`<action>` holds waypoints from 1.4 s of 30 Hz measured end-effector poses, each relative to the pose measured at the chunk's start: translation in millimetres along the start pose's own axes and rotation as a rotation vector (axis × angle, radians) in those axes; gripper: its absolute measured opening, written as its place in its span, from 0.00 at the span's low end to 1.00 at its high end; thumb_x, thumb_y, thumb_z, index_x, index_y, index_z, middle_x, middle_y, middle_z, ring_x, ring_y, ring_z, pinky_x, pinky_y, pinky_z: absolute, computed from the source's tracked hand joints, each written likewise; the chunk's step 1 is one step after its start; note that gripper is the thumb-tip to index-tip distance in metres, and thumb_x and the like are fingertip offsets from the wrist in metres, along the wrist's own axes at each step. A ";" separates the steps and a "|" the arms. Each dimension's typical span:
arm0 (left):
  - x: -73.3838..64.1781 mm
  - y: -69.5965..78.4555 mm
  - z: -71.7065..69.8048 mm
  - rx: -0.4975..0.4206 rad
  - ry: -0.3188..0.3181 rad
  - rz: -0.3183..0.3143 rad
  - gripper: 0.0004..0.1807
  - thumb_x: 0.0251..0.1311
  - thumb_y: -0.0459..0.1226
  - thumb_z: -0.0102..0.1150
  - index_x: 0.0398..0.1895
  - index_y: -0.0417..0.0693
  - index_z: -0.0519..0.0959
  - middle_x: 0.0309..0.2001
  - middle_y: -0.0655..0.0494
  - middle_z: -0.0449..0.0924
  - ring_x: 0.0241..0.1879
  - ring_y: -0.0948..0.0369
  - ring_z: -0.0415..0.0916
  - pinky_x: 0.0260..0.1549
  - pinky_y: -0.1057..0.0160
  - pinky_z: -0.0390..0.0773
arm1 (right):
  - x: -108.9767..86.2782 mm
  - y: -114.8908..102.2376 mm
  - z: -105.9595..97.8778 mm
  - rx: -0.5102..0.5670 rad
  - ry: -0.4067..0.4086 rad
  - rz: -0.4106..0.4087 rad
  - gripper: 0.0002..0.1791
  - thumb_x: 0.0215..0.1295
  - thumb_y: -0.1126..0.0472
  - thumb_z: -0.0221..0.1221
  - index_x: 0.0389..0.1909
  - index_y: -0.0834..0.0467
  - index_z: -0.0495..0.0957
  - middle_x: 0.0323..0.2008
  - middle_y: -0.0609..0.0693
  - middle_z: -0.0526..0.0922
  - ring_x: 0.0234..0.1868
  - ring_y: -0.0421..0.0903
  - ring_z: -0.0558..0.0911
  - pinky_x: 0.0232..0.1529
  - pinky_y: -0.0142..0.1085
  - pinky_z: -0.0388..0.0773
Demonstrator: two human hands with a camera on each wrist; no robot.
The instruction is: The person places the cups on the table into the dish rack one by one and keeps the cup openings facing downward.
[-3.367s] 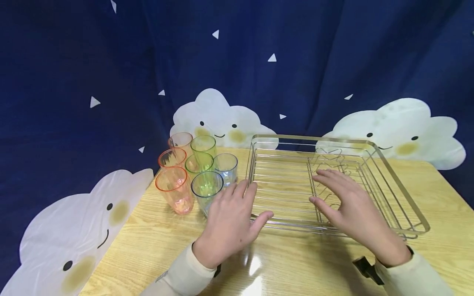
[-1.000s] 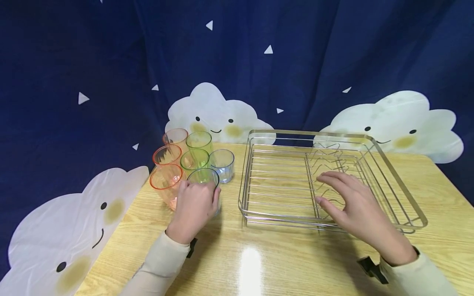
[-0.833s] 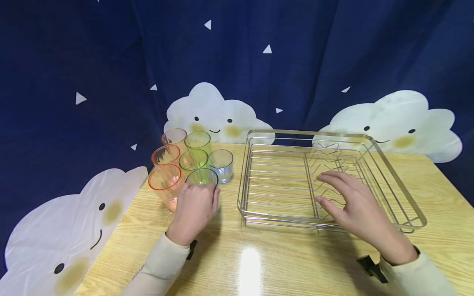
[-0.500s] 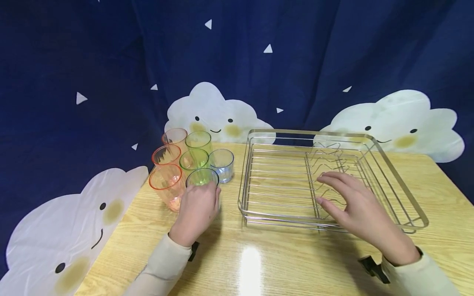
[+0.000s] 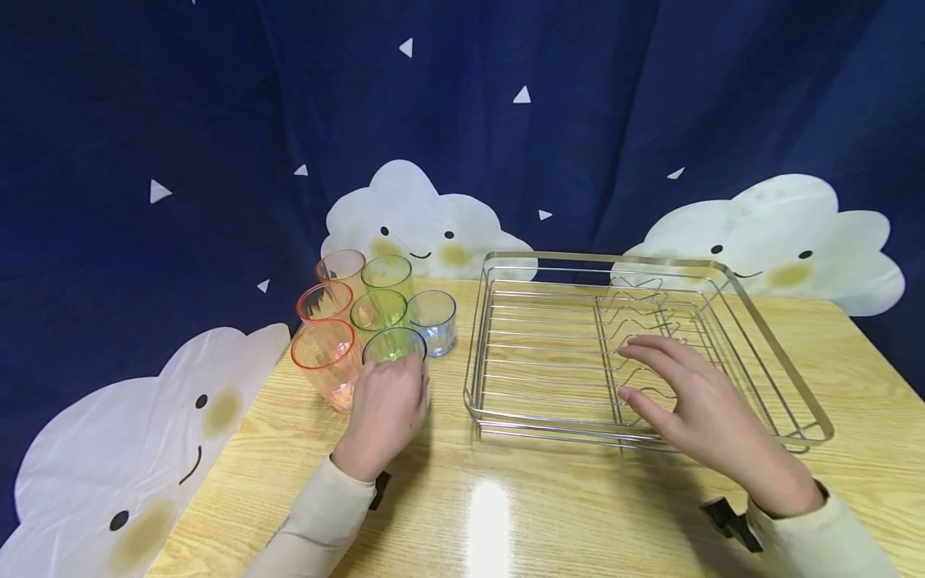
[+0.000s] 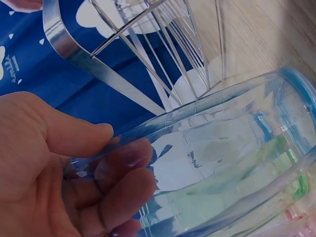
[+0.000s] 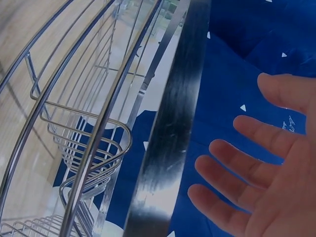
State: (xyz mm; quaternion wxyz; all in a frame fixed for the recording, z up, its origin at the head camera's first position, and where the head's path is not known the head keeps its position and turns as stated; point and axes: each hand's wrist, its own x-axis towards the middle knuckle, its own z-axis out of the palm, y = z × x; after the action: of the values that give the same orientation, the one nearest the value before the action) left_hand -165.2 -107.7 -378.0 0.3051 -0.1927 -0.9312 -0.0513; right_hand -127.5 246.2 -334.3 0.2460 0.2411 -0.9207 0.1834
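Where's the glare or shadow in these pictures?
Head view: white glare on the table, soft shadow beside the right hand; left wrist view: bright reflections on the blue cup in the left hand; right wrist view: white shine on the rack rim.

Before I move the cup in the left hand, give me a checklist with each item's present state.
1. Left hand has the front blue-rimmed cup: ok, thumb and fingers grip it.
2. Cup's base off the table: cannot tell, the hand hides it in the head view.
3. Cup apart from the nearer green cup: cannot tell, the two overlap in the views.
4. Gap to the wire rack: ok, bare wood shows between cup and rack.
5. Right hand out of the way: not ok if you need the rack's right half, part of which it covers in the head view; it holds nothing.
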 end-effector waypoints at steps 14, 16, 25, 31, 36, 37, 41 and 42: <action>-0.4 -3.4 -1.0 0.009 0.009 0.020 0.16 0.53 0.35 0.70 0.18 0.48 0.71 0.11 0.59 0.70 0.14 0.56 0.74 0.20 0.60 0.62 | -0.7 -0.7 3.5 -0.005 -0.007 -0.015 0.27 0.53 0.59 0.70 0.56 0.57 0.79 0.56 0.56 0.81 0.56 0.58 0.80 0.53 0.56 0.76; -0.5 -3.6 -2.5 -0.009 0.000 0.015 0.15 0.54 0.35 0.69 0.18 0.48 0.72 0.11 0.59 0.71 0.15 0.57 0.74 0.21 0.59 0.64 | -0.4 -1.2 3.4 -0.008 -0.009 -0.018 0.27 0.53 0.59 0.70 0.56 0.57 0.79 0.56 0.56 0.81 0.55 0.57 0.80 0.53 0.55 0.76; 0.1 -2.8 -13.2 -0.051 -0.001 0.009 0.12 0.54 0.35 0.69 0.21 0.46 0.74 0.13 0.57 0.74 0.16 0.54 0.77 0.24 0.55 0.72 | -2.2 -1.0 1.8 -0.015 -0.022 -0.010 0.26 0.54 0.59 0.70 0.56 0.57 0.79 0.56 0.56 0.80 0.55 0.58 0.80 0.52 0.56 0.76; 0.7 -1.9 -27.1 -0.135 0.009 -0.026 0.04 0.58 0.34 0.65 0.28 0.46 0.80 0.19 0.58 0.81 0.20 0.57 0.80 0.29 0.54 0.76 | -3.9 0.3 3.5 -0.034 -0.027 -0.034 0.27 0.52 0.60 0.71 0.55 0.57 0.79 0.55 0.55 0.81 0.53 0.57 0.82 0.50 0.56 0.78; 2.4 0.2 -40.0 -0.177 0.039 -0.036 0.03 0.58 0.34 0.65 0.29 0.46 0.80 0.21 0.57 0.83 0.23 0.58 0.81 0.31 0.56 0.75 | -4.1 -0.5 5.2 -0.037 -0.034 -0.020 0.27 0.53 0.59 0.71 0.56 0.57 0.79 0.55 0.55 0.81 0.53 0.58 0.82 0.49 0.57 0.79; 2.6 0.9 -42.3 -0.179 0.050 -0.033 0.04 0.58 0.34 0.65 0.29 0.46 0.79 0.21 0.57 0.83 0.23 0.58 0.81 0.32 0.57 0.75 | -4.1 -1.0 5.8 -0.038 -0.038 -0.020 0.27 0.53 0.58 0.70 0.56 0.56 0.79 0.55 0.55 0.81 0.53 0.58 0.82 0.49 0.57 0.79; 2.3 2.9 -51.1 -0.184 0.106 -0.011 0.05 0.58 0.34 0.65 0.28 0.46 0.79 0.21 0.58 0.82 0.22 0.59 0.81 0.32 0.58 0.75 | -4.5 -2.9 9.3 -0.038 -0.050 -0.022 0.27 0.54 0.57 0.70 0.57 0.55 0.79 0.57 0.56 0.80 0.55 0.58 0.81 0.49 0.57 0.80; 1.9 3.2 -52.8 -0.184 0.121 -0.005 0.05 0.58 0.34 0.65 0.28 0.46 0.79 0.21 0.59 0.82 0.22 0.59 0.81 0.31 0.58 0.75 | -4.9 -3.2 10.2 -0.038 -0.048 -0.021 0.27 0.54 0.57 0.70 0.57 0.55 0.79 0.57 0.56 0.80 0.55 0.58 0.81 0.49 0.57 0.80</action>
State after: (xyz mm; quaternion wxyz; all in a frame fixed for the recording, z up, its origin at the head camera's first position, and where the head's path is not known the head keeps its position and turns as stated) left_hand -136.4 -115.4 -334.3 0.3417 -0.2142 -0.9029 -0.1488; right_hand -125.8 240.7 -344.5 0.2303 0.2502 -0.9272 0.1573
